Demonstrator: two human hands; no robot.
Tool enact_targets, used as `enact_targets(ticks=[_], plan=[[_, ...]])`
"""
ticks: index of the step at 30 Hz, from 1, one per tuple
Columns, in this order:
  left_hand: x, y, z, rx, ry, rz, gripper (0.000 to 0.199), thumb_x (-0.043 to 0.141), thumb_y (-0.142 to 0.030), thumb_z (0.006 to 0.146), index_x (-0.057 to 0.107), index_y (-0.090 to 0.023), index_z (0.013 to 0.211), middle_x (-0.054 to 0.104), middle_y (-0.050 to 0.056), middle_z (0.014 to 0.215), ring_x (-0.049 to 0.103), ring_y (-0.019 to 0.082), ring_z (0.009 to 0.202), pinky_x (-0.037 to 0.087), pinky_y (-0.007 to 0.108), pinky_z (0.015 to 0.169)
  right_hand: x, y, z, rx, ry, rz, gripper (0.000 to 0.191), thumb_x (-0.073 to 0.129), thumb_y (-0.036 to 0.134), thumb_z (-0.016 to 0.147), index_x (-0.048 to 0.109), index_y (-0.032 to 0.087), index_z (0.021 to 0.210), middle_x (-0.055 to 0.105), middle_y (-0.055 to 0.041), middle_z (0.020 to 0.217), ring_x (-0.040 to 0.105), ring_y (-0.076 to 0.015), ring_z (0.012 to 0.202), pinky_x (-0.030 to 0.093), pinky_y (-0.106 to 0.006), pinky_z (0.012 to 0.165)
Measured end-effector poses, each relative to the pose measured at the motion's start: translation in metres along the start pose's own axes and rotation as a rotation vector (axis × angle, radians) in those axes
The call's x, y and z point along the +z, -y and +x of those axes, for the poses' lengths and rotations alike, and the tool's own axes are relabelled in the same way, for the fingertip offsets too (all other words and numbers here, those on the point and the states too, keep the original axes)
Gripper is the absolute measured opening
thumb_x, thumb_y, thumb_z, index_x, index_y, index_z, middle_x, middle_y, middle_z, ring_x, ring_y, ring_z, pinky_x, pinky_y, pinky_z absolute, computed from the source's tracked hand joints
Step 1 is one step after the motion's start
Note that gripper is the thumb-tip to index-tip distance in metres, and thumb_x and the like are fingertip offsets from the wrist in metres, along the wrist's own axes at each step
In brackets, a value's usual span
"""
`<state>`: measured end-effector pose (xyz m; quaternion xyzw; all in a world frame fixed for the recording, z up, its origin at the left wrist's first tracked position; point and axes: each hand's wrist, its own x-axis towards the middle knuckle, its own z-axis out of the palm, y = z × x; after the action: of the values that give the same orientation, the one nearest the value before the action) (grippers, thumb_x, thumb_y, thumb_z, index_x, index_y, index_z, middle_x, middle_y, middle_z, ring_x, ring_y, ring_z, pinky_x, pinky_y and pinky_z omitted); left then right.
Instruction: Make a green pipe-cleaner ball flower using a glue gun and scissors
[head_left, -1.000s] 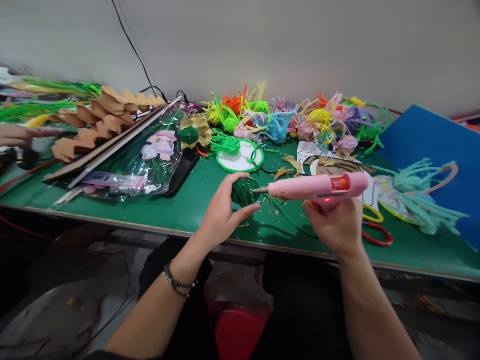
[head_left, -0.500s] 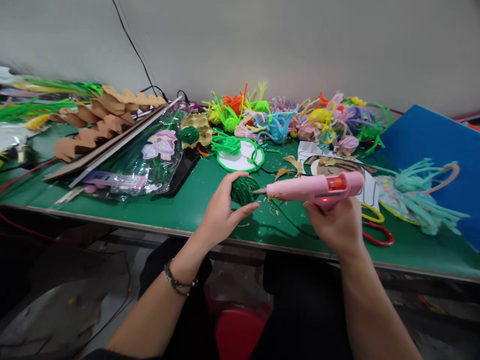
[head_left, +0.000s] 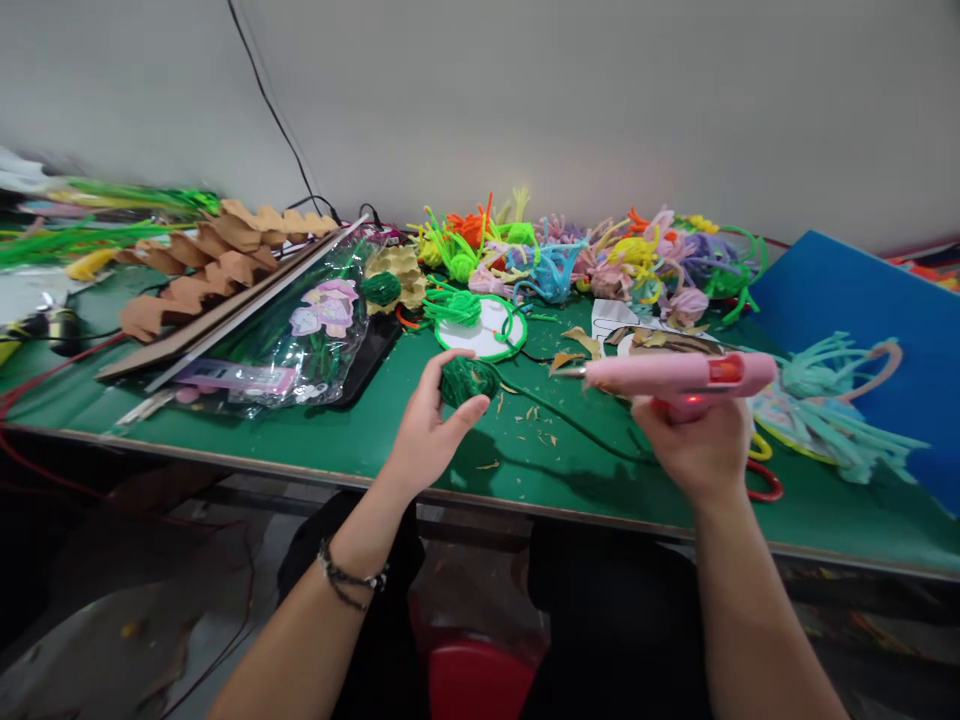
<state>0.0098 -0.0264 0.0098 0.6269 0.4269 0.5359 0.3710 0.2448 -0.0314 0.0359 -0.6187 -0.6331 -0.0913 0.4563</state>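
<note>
Between the thumb and fingers of my left hand is a dark green ball wound from fuzzy pipe cleaner. A loose green strand trails from the ball to the right, toward my other hand. My right hand grips a pink hot glue gun with a lit red light. Its metal nozzle points left and stands apart from the ball. Just behind the ball lies a white disc edged in bright green, with a bright green fuzzy ball on it.
Colourful pipe-cleaner pieces are heaped along the wall. To the left lie egg-carton strips and a clear plastic bag. A blue board leans at right, near a light-blue piece. Scissors with red handles lie beside my right hand.
The glue gun has moved right, its nozzle drawing away from the green ball. My left hand has shifted slightly left with the ball, uncovering more of the strand.
</note>
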Motion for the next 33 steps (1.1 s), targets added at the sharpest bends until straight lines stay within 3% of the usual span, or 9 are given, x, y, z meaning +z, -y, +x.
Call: enact_targets(ticks=[3, 7, 14, 17, 29, 31, 33], plan=[[-0.002, -0.001, 0.0, -0.067, 0.002, -0.037, 0.04, 0.056, -0.041, 0.075, 0.044, -0.02, 0.108, 0.05, 0.0, 0.081, 0.04, 0.009, 0.057, 0.035, 0.021, 0.051, 0.005, -0.013, 0.004, 0.168, -0.079, -0.066, 0.025, 0.057, 0.043, 0.061, 0.047, 0.021, 0.069, 0.046, -0.0017, 0.061, 0.049, -0.0202, 0.058, 0.045, -0.037, 0.057], [-0.001, -0.003, -0.003, -0.107, 0.09, 0.009, 0.042, 0.057, -0.041, 0.075, 0.045, -0.021, 0.11, 0.048, 0.0, 0.083, 0.039, 0.008, 0.056, 0.032, 0.021, 0.048, 0.014, -0.031, 0.007, 0.176, -0.058, -0.173, 0.029, 0.044, 0.032, 0.069, 0.046, 0.014, 0.092, 0.047, -0.0137, 0.087, 0.05, -0.0301, 0.089, 0.042, -0.048, 0.079], [0.0, -0.007, -0.003, -0.102, 0.145, 0.081, 0.043, 0.055, -0.043, 0.076, 0.044, -0.021, 0.111, 0.051, 0.002, 0.09, 0.043, 0.009, 0.061, 0.035, 0.021, 0.051, 0.023, -0.042, 0.0, 0.157, 0.246, -0.325, 0.028, 0.039, 0.027, 0.073, 0.046, 0.012, 0.095, 0.045, -0.0166, 0.089, 0.05, -0.0325, 0.089, 0.043, -0.048, 0.076], [0.0, -0.007, -0.003, -0.085, 0.145, 0.113, 0.042, 0.055, -0.042, 0.076, 0.045, -0.02, 0.111, 0.053, 0.003, 0.096, 0.043, 0.009, 0.06, 0.035, 0.02, 0.05, 0.024, -0.041, -0.001, 0.144, 0.262, -0.324, 0.036, 0.044, 0.034, 0.073, 0.047, 0.011, 0.1, 0.048, -0.0157, 0.088, 0.05, -0.0321, 0.089, 0.044, -0.045, 0.074], [0.002, -0.001, -0.003, 0.068, 0.134, 0.18, 0.038, 0.054, -0.041, 0.078, 0.047, -0.021, 0.109, 0.057, 0.003, 0.084, 0.055, 0.015, 0.069, 0.041, 0.023, 0.051, 0.021, -0.036, 0.002, 0.13, 0.086, -0.07, 0.046, 0.055, 0.046, 0.069, 0.049, 0.016, 0.103, 0.052, -0.0106, 0.091, 0.051, -0.0245, 0.082, 0.044, -0.04, 0.07], [0.002, -0.002, -0.003, 0.07, 0.132, 0.2, 0.039, 0.054, -0.042, 0.078, 0.047, -0.021, 0.11, 0.058, 0.004, 0.086, 0.057, 0.017, 0.072, 0.042, 0.024, 0.053, 0.017, -0.03, 0.003, 0.127, -0.077, -0.025, 0.044, 0.054, 0.044, 0.071, 0.047, 0.016, 0.104, 0.05, -0.0106, 0.092, 0.05, -0.0245, 0.083, 0.044, -0.043, 0.074], [0.002, -0.002, -0.003, 0.063, 0.135, 0.228, 0.04, 0.055, -0.041, 0.078, 0.047, -0.02, 0.11, 0.059, 0.005, 0.09, 0.058, 0.018, 0.076, 0.043, 0.025, 0.054, 0.011, -0.02, 0.003, 0.081, -0.348, 0.002, 0.035, 0.049, 0.035, 0.076, 0.046, 0.017, 0.105, 0.047, -0.0116, 0.095, 0.049, -0.0253, 0.089, 0.043, -0.045, 0.079]])
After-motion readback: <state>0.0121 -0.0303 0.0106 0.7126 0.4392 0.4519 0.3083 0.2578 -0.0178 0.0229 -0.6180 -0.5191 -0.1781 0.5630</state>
